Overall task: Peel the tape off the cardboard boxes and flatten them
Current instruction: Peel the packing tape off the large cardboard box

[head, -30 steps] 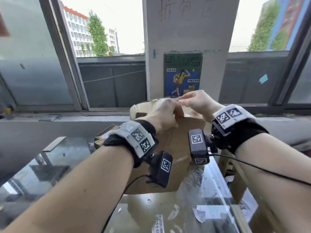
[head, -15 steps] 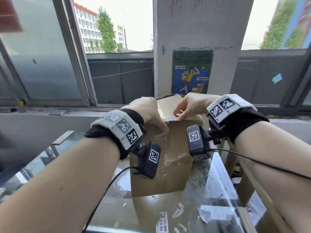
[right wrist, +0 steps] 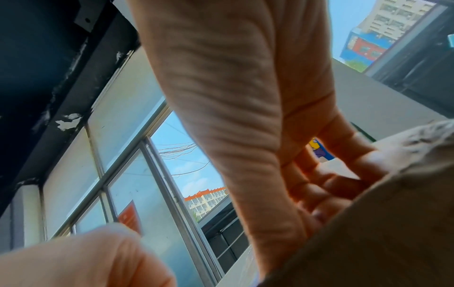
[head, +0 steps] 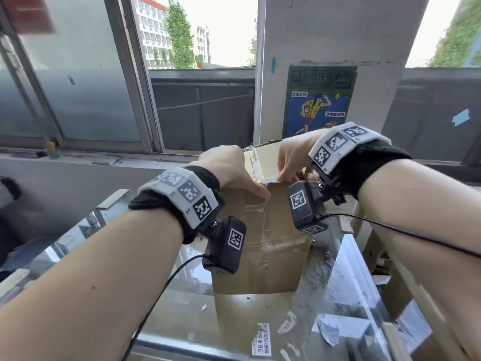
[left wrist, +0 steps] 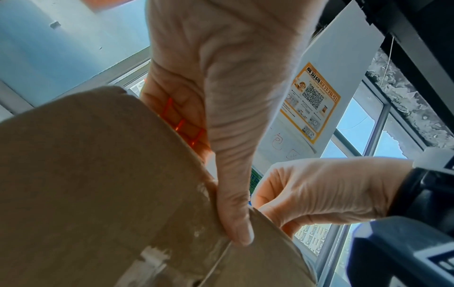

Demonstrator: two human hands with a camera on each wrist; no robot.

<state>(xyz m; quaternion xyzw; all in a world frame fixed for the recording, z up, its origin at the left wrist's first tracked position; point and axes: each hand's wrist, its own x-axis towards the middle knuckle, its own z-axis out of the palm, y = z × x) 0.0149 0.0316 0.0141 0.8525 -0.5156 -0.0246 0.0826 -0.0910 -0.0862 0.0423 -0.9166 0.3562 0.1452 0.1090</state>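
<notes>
The brown cardboard box (head: 263,246) stands on the glass worktop (head: 335,303). The left hand (head: 229,170) grips its top edge. Right hand (head: 294,157) fingers (head: 285,175) pinch shiny clear tape (head: 263,225) running down below them.

A parcel pickup station: courier poster (head: 318,100), QR-code notice (left wrist: 310,103), glass counter (head: 346,282)

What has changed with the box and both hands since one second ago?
The cardboard box came down to stand on the glass table. The left hand now grips its top edge; the right hand went from mid-air to picking there. The poster stayed.
</notes>
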